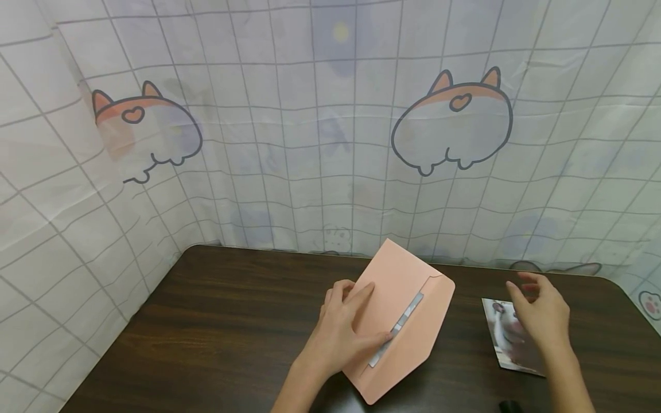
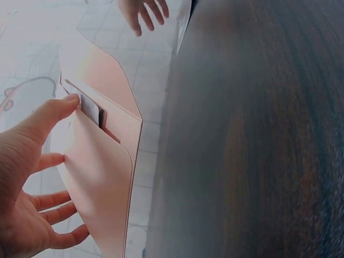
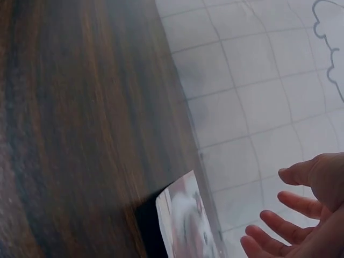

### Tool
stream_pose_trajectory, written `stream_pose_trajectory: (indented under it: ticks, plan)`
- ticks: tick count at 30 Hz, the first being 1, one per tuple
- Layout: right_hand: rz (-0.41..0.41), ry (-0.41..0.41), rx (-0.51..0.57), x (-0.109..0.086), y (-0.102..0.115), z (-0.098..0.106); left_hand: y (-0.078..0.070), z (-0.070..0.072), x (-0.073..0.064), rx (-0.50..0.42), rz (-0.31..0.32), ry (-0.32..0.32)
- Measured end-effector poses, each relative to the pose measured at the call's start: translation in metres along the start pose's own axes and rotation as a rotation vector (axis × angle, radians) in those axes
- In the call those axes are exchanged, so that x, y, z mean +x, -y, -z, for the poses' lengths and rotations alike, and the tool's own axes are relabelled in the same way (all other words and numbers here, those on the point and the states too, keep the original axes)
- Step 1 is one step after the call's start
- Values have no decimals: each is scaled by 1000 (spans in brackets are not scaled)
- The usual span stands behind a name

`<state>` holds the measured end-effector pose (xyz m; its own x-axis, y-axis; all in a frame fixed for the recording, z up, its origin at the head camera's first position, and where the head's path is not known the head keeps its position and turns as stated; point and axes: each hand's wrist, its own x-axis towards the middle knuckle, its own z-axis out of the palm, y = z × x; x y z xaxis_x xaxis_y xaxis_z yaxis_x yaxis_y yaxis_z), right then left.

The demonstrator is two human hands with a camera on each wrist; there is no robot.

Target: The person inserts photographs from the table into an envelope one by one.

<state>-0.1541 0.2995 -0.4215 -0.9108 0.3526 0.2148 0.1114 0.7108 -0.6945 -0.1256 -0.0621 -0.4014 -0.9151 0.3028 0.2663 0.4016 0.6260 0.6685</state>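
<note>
A pink envelope (image 1: 397,267) is tilted up over the table in my left hand (image 1: 338,335). The thumb presses at its opening, and the other fingers spread along its body and edge. Its flap (image 2: 99,67) stands unfolded. A stack of cards or papers (image 2: 92,110) with a dark edge pokes out of the slot beside the thumb. My right hand (image 1: 544,315) hovers over a printed picture card (image 1: 503,332) at the table's right side, fingers loosely bent and holding nothing. The hand and wrist hide part of that card; its corner (image 3: 185,215) shows in the right wrist view.
The dark wood-grain table (image 1: 222,321) has rounded far corners. A white grid-patterned curtain (image 1: 289,143) with animal drawings hangs right behind and along its left side. A small black object (image 1: 510,406) lies at the near edge, cut off by the frame.
</note>
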Motion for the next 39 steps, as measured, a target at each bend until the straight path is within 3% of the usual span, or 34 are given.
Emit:
stream_pose_trajectory:
  ticks: [15,21,27,39]
  plan:
    - [-16,80,4,7,-13,15,-1,1,0,-8,-1,2]
    - [-13,152,-12,13,-17,20,0,3,0,3,-5,-15]
    - [53,196,-67,17,-23,20,0,6,-1,7,0,-20]
    - [200,200,-181,29,-38,27,-1,9,0,8,13,-15]
